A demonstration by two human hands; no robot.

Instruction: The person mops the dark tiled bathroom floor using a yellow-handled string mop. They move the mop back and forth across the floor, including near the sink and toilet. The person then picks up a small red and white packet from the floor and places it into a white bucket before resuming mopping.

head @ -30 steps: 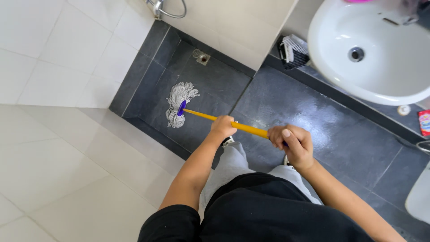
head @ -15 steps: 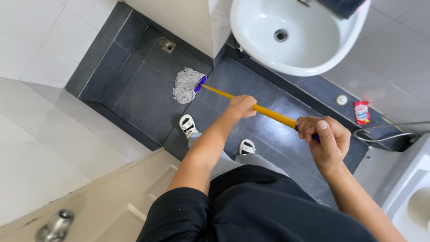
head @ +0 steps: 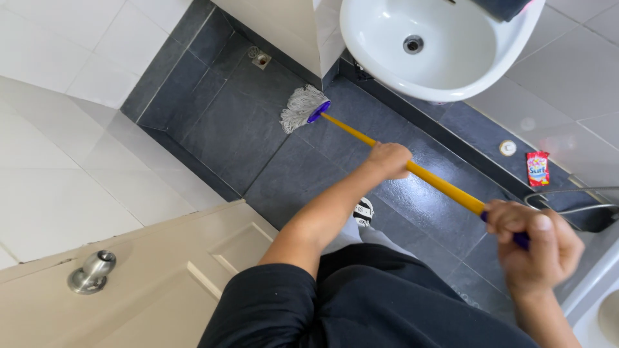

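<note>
Mop (head: 387,148) | stringy white head lying on dark matte floor tiles (head: 245,129) | left hand (head: 389,159) gripping yellow shaft mid-length | right hand (head: 538,248) clenching its end | one glossy white basin (head: 438,45)

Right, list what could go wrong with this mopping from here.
The floor looks wet and glossy beside the shoe, so a slip seems possible. The mop head works close under the sink; a long push may knock the handle against it. The sachet lies on the floor and could get wet.
</note>
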